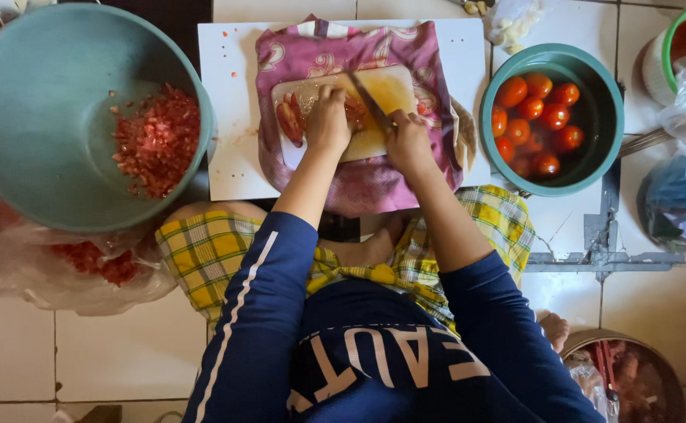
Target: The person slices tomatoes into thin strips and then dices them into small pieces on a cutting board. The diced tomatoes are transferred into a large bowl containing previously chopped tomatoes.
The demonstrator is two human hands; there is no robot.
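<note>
Hidden parts: the tomato pieces (pixel 290 119) under the left hand (pixel 328 121) are mostly covered by it; the knife (pixel 370 100) handle is swallowed by the right hand (pixel 408 142), and only the dark blade is seen.
Cut off: the large teal basin (pixel 41 117) is clipped at the top edge, the green-rimmed container (pixel 684 47) at the upper right corner, and the round basket (pixel 633 380) at the bottom right.
Hard to make out: what is kept in the blue plastic bag (pixel 684 200) and in the clear bag (pixel 515 19) of pale pieces at the top cannot be told.
Counts: two hands, one knife, one small cutting board (pixel 386 90), one white board (pixel 229 102) beneath, two teal vessels; about ten whole tomatoes (pixel 539 117) are counted.
Left hand: fingers are pressed down, curled over the tomato pieces on the small cutting board.
Right hand: fingers are clenched round the knife handle, the blade slanted up and left across the board.
Cutting board: it is laid on a pink patterned cloth (pixel 358 47), which is spread over the white board.
Large teal basin: chopped red tomato (pixel 159 141) is heaped against its right wall.
Teal bowl (pixel 605 149): whole red tomatoes are held in water, just right of the white board.
Clear plastic bag (pixel 68 266): red scraps are seen in it, below the basin.
</note>
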